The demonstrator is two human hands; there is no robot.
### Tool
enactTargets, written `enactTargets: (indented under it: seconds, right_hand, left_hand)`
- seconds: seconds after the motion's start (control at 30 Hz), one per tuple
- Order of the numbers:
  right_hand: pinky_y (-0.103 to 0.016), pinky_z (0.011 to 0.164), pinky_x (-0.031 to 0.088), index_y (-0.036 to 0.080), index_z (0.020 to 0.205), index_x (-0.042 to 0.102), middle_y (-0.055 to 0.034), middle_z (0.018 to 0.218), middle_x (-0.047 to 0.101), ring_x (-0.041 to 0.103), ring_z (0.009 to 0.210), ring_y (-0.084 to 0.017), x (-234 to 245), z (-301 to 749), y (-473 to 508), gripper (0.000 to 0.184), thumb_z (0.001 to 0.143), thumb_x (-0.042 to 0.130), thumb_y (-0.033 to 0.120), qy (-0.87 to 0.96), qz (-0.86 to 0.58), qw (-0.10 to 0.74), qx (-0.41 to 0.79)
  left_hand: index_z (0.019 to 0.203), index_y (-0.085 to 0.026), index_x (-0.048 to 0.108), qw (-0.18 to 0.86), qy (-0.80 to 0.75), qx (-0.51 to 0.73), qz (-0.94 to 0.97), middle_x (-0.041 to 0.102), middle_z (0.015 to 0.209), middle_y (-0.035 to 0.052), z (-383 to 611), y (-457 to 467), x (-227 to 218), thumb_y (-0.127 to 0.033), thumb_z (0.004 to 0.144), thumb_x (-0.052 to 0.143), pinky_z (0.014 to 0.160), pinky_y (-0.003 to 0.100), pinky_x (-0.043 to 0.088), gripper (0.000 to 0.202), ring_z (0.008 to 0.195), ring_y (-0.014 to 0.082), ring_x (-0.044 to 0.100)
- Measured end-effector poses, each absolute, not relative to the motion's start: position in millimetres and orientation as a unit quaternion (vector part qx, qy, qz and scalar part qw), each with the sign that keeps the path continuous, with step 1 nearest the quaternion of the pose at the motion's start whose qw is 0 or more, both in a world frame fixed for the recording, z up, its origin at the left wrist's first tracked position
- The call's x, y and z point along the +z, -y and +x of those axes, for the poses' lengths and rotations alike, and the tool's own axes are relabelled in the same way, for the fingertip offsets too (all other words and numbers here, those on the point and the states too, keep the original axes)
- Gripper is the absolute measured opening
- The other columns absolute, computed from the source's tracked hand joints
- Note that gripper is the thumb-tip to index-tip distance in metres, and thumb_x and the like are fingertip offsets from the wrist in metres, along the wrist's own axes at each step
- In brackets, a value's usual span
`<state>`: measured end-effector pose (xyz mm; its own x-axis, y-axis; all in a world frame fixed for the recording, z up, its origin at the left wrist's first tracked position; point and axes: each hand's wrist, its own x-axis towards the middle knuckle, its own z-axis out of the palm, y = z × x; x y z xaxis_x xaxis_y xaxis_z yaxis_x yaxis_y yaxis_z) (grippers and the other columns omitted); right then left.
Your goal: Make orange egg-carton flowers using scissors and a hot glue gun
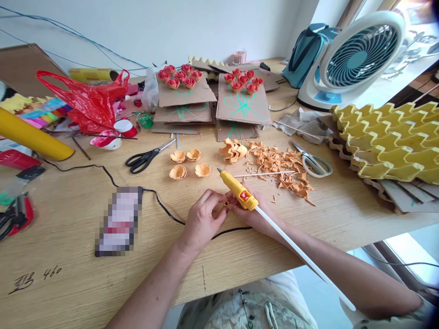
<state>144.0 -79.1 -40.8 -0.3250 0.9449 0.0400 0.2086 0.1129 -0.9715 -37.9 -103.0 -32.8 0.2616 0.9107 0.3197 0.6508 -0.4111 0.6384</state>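
Observation:
My right hand [252,212] is closed around a yellow glue gun [236,188] with a long white glue stick [302,256] trailing from its back; the nozzle points up and left. My left hand [202,218] is pinched together right beside the gun, holding a small orange piece [225,204] that I can barely see. Just beyond my hands sit several orange egg-carton flower cups [187,163], a pile of orange petal pieces [233,150] and orange scraps [284,167]. A thin wooden skewer [264,174] lies by the gun's tip.
Black scissors [146,157] lie left of the cups, grey scissors [313,162] right of the scraps. Cardboard sheets with red flowers [180,75] stand at the back. Yellow egg trays [391,141] and a fan [356,57] are at right. A black cord [161,203] crosses the wooden table [68,256].

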Motion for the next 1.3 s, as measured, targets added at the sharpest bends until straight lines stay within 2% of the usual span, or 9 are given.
enactTargets:
  seconds: [0.1, 0.2, 0.37, 0.57, 0.83, 0.93, 1.07, 1.17, 1.3]
  right_hand:
    - [-0.032, 0.072, 0.051, 0.022, 0.093, 0.058, -0.0001, 0.086, 0.065, 0.064, 0.078, -0.018, -41, 144, 79, 0.018, 0.080, 0.070, 0.026, 0.650, -0.441, 0.374, 0.492]
    - [-0.032, 0.072, 0.052, 0.022, 0.092, 0.058, -0.0006, 0.087, 0.064, 0.063, 0.078, -0.018, -40, 144, 80, 0.017, 0.081, 0.070, 0.028, 0.647, -0.428, 0.380, 0.503]
    - [-0.030, 0.072, 0.051, 0.021, 0.097, 0.060, -0.0006, 0.089, 0.066, 0.063, 0.077, -0.016, -43, 145, 78, 0.015, 0.084, 0.067, 0.025, 0.617, -0.438, 0.411, 0.508]
    - [-0.029, 0.068, 0.049, 0.021, 0.097, 0.062, -0.0012, 0.091, 0.067, 0.062, 0.076, -0.016, -54, 147, 71, 0.015, 0.085, 0.067, 0.028, 0.585, -0.449, 0.450, 0.503]
    - [-0.029, 0.068, 0.047, 0.021, 0.098, 0.063, -0.0003, 0.087, 0.064, 0.061, 0.074, -0.015, -51, 148, 72, 0.013, 0.087, 0.067, 0.028, 0.599, -0.461, 0.443, 0.482]
    - [-0.029, 0.068, 0.047, 0.021, 0.098, 0.063, -0.0002, 0.087, 0.063, 0.060, 0.075, -0.015, -52, 148, 72, 0.013, 0.087, 0.066, 0.026, 0.602, -0.454, 0.438, 0.490]
    - [-0.029, 0.069, 0.048, 0.021, 0.098, 0.062, -0.0002, 0.088, 0.064, 0.059, 0.074, -0.015, -52, 149, 72, 0.013, 0.087, 0.067, 0.026, 0.601, -0.448, 0.438, 0.497]
    - [-0.031, 0.069, 0.048, 0.022, 0.098, 0.062, -0.0005, 0.090, 0.065, 0.059, 0.074, -0.015, -50, 149, 73, 0.012, 0.086, 0.066, 0.024, 0.606, -0.447, 0.437, 0.491]
    - [-0.031, 0.069, 0.048, 0.022, 0.097, 0.062, -0.0009, 0.091, 0.066, 0.058, 0.074, -0.015, -48, 148, 74, 0.013, 0.086, 0.067, 0.024, 0.599, -0.428, 0.452, 0.504]
  left_hand:
    - [0.104, -0.023, 0.058, 0.194, -0.521, 0.338, 0.760, 0.065, 0.091, -0.0014, -37, 103, -34, -0.008, 0.085, 0.063, 0.068, 0.026, 0.049, 0.025, 0.067, 0.0119, 0.057]
    - [0.106, -0.024, 0.054, 0.214, -0.537, 0.347, 0.739, 0.064, 0.094, -0.0019, -38, 103, -31, -0.012, 0.082, 0.068, 0.068, 0.025, 0.047, 0.030, 0.068, 0.0112, 0.054]
    - [0.118, -0.023, 0.054, 0.351, -0.538, 0.402, 0.653, 0.061, 0.097, -0.0007, -43, 98, -22, -0.015, 0.080, 0.068, 0.063, 0.022, 0.046, 0.042, 0.068, 0.0099, 0.053]
    - [0.113, -0.022, 0.058, 0.444, -0.499, 0.474, 0.573, 0.057, 0.093, -0.0017, -48, 94, -21, -0.017, 0.081, 0.068, 0.064, 0.021, 0.043, 0.034, 0.069, 0.0083, 0.050]
    - [0.104, -0.019, 0.072, 0.422, -0.525, 0.513, 0.532, 0.067, 0.080, -0.0005, -52, 93, -21, -0.026, 0.080, 0.077, 0.068, 0.023, 0.045, 0.026, 0.070, 0.0104, 0.056]
    - [0.097, -0.019, 0.076, 0.409, -0.546, 0.505, 0.529, 0.073, 0.082, 0.0021, -55, 92, -23, -0.030, 0.078, 0.079, 0.073, 0.025, 0.049, 0.023, 0.074, 0.0134, 0.063]
    - [0.097, -0.020, 0.077, 0.399, -0.540, 0.505, 0.542, 0.075, 0.088, 0.0032, -57, 90, -25, -0.033, 0.085, 0.074, 0.078, 0.027, 0.051, 0.018, 0.081, 0.0157, 0.066]
    - [0.104, -0.021, 0.075, 0.382, -0.534, 0.500, 0.564, 0.071, 0.088, 0.0019, -58, 90, -25, -0.032, 0.092, 0.065, 0.080, 0.027, 0.048, 0.019, 0.083, 0.0148, 0.063]
    - [0.113, -0.023, 0.069, 0.378, -0.535, 0.487, 0.577, 0.053, 0.074, -0.0025, -59, 91, -27, -0.032, 0.100, 0.053, 0.069, 0.024, 0.041, 0.023, 0.070, 0.0124, 0.049]
